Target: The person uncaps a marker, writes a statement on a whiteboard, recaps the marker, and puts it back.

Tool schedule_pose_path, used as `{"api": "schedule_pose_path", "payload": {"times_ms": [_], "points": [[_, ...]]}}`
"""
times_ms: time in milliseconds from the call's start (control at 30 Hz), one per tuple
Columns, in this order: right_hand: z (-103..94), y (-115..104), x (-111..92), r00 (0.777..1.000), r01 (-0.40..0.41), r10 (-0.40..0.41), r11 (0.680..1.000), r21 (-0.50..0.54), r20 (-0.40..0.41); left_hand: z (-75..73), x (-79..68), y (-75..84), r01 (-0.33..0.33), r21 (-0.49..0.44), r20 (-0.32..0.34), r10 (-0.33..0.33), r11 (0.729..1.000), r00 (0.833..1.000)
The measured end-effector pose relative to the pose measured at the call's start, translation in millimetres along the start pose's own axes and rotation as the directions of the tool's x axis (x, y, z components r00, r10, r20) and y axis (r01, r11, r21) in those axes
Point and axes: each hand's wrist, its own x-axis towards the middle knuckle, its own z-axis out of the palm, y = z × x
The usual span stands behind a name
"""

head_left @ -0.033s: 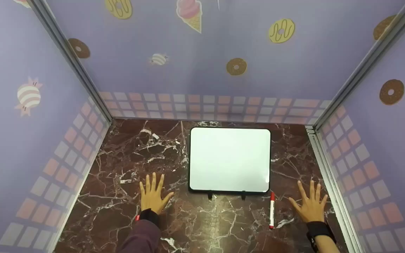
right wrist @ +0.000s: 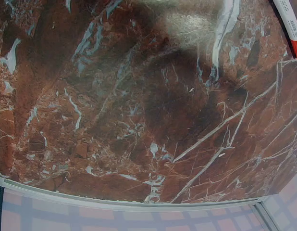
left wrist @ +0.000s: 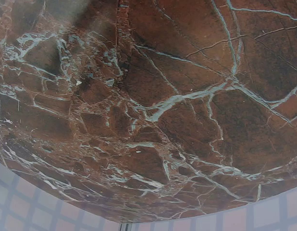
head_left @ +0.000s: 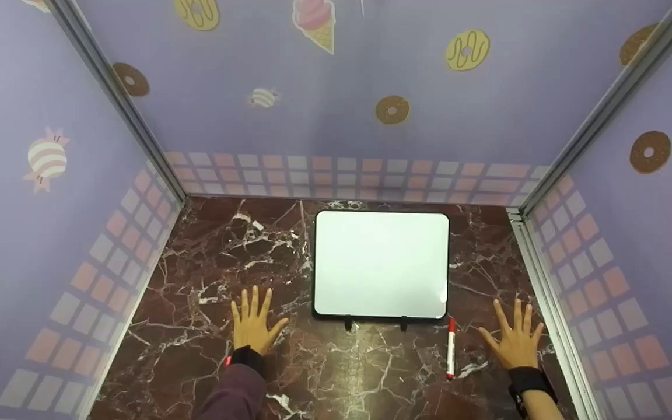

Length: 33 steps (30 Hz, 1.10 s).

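A whiteboard [head_left: 381, 265] with a black frame stands near the middle of the marbled table, two small black feet at its lower edge. Just off its lower right corner lies a red and white marker [head_left: 451, 350], its red cap end towards the board. The same marker [right wrist: 289, 21] shows partly at the upper right of the right wrist view. My left hand [head_left: 252, 329] rests palm down on the table, left of the board, fingers spread. To the right of the marker, my right hand [head_left: 515, 344] lies likewise with spread fingers. Both hands hold nothing.
Purple patterned walls [head_left: 336, 128] enclose the table [head_left: 196, 373] at the back and both sides. A metal rail [head_left: 552, 315] runs along the right edge. Dark bands circle both wrists, and a purple sleeve [head_left: 234, 394] covers the left forearm.
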Motion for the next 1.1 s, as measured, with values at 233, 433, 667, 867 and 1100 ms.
{"api": "schedule_pose_path", "payload": {"times_ms": [233,433,667,867,1100], "points": [[3.5,-2,-6,1.0,-0.023,0.023,1.0,0.002,0.012,4.6,2.0,0.2,-0.011,0.015,-0.011,0.011,1.0,1.0],[8.6,-8,-10,1.0,-0.015,0.015,1.0,0.0,0.017,7.4,5.0,2.7,-0.029,-0.013,-0.015,0.029,0.999,0.999],[11.5,-11,-8,1.0,0.009,-0.008,1.0,0.01,-0.021,11.5,5.9,0.5,-0.021,0.005,0.002,0.021,1.0,1.0],[12.9,-11,-7,1.0,0.012,-0.012,1.0,0.008,-0.021,10.6,5.1,1.0,-0.009,-0.024,0.022,0.01,1.0,1.0],[24.6,-14,-8,1.0,0.001,-0.001,1.0,-0.005,0.025,9.5,2.6,0.8,-0.01,-0.001,0.01,0.01,1.0,1.0]]}}
